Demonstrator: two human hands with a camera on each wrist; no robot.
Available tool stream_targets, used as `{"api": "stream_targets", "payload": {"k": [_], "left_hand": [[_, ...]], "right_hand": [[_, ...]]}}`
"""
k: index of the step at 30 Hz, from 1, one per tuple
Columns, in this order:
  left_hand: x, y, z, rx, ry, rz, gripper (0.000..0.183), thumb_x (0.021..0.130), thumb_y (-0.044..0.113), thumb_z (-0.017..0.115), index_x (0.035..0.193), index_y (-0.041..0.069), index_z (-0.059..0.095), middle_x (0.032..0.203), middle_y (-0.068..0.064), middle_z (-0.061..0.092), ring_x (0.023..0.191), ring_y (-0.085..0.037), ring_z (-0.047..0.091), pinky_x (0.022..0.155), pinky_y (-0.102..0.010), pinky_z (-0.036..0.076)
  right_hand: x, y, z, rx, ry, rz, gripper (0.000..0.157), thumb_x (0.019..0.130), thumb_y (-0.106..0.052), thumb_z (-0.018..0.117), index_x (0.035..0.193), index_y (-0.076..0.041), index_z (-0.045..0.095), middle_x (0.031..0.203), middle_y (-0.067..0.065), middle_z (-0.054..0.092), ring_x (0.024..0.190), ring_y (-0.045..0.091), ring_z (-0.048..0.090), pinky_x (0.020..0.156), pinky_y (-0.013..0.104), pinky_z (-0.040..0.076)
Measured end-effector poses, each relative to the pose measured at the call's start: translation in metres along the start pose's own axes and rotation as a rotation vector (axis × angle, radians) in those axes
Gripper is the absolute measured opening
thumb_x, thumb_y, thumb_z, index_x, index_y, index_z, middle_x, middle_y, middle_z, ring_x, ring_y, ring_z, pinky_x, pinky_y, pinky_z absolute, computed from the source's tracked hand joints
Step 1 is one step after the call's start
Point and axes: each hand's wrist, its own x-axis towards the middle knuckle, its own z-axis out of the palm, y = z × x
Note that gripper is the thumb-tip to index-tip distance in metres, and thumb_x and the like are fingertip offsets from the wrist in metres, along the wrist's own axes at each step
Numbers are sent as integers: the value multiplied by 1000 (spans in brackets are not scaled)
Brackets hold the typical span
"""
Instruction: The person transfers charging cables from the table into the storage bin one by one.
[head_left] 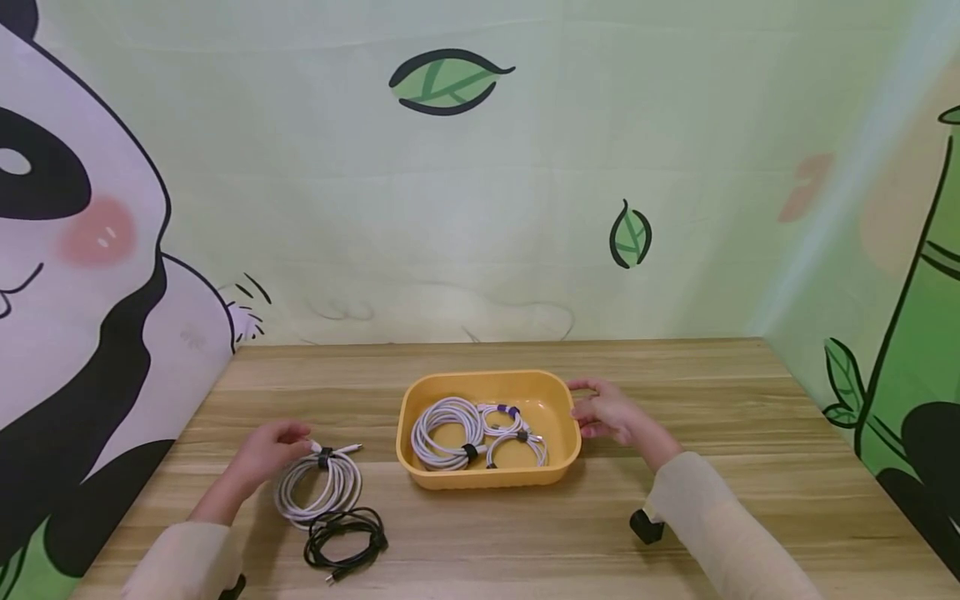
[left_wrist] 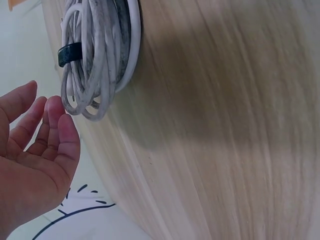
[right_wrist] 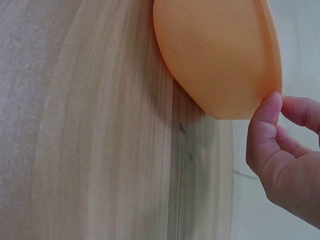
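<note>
Left hand (head_left: 262,454) just beside white cable coil (head_left: 347,482), fingers loosely bent; black cable coil (head_left: 377,535) nearer on surface (head_left: 495,546). Right hand's (head_left: 613,414) fingers pinch yellow tray (head_left: 487,478) at right.

In front of you, a pale green backdrop (head_left: 525,250) rises behind the worktop (head_left: 712,392), which has wood grain with lighter and browner bands. At your left side you can see a large drawn panda (head_left: 75,325) with a pink cheek (head_left: 97,233). High in the middle there is a big green leaf (head_left: 446,83); a smaller leaf (head_left: 630,237) is lower and more to the right. At your far right stands a green stalk (head_left: 918,350), with a leafy sprig (head_left: 843,379) beside it and a pale slanting streak (head_left: 847,158) near.
</note>
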Motion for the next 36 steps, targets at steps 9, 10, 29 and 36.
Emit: {"api": "stream_targets", "payload": {"k": [9,10,29,36], "left_hand": [[-6,-12,1,-54,0,36,33,80,3,60,107,-15,53,97,-25,59,88,-28,57,67,-21,48],[-7,-13,1,-69,-1,43,34,80,2,59,109,-15,52,98,-26,59,88,-28,58,67,-21,48],[-21,-26,6,-157,-45,13,42,79,-1,58,117,-14,46,115,-31,50,100,-38,54,73,-18,46],[-22,-31,9,-186,-71,22,43,79,-1,59,117,-15,45,114,-31,51,98,-35,55,69,-19,47]], "right_hand": [[1,1,0,-1,2,2,56,79,6,50,131,-3,31,65,2,54,51,9,50,47,19,47],[1,1,0,-2,3,2,56,79,6,50,131,-4,31,65,2,54,51,9,50,47,19,47],[-1,1,0,3,7,6,57,79,5,51,131,-4,31,65,2,54,51,9,50,48,19,47],[0,1,0,7,-3,5,57,79,5,51,132,-4,31,67,3,56,52,9,51,48,19,47]]}}
